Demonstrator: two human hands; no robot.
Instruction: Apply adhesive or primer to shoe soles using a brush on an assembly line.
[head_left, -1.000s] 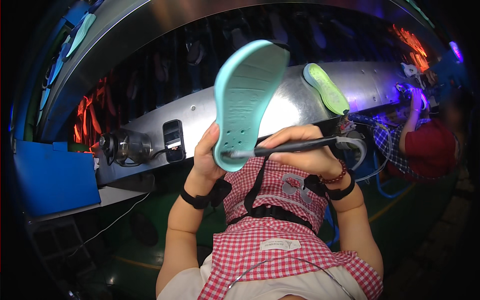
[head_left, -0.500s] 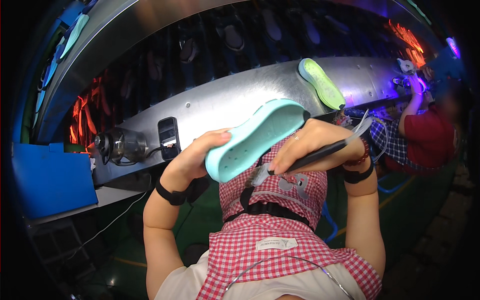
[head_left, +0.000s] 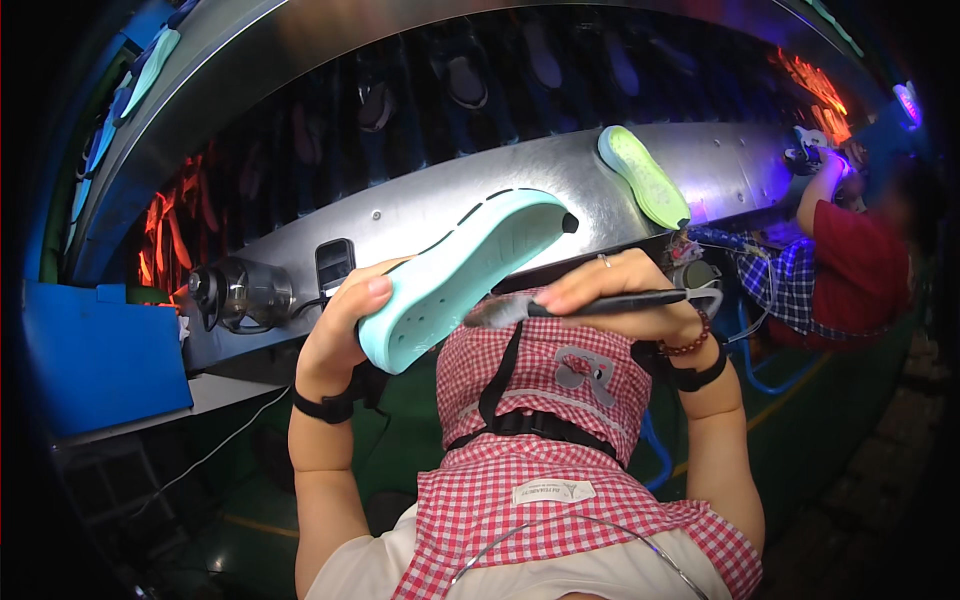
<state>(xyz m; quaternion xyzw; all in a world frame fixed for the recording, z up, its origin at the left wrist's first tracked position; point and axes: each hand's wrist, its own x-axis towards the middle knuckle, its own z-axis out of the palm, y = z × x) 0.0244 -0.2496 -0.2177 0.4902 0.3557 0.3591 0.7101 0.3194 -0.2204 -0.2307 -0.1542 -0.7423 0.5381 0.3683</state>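
Note:
My left hand [head_left: 345, 320] is closed on the heel end of a light turquoise shoe sole [head_left: 440, 275]. The sole is tilted, its hollow inner side with small holes facing me, its toe with a black tip pointing up to the right. In my right hand [head_left: 630, 285] is a brush [head_left: 650, 299] with a black handle and a clear tube at its back end. Its bristles are at the sole's lower right edge; whether they touch it I cannot tell.
On the metal ledge lie a yellow-green sole [head_left: 645, 180], a phone [head_left: 334, 262] and a clear jar with a black lid [head_left: 250, 293]. Behind runs a dark conveyor [head_left: 420, 95] carrying shoe parts. A blue box [head_left: 105, 355] stands left; a person in red [head_left: 862, 265] works at right.
The turquoise sole has moved left and turned, showing more of its outer side wall. My right hand has levelled the brush, and its bristles have shifted left and up to the sole's edge.

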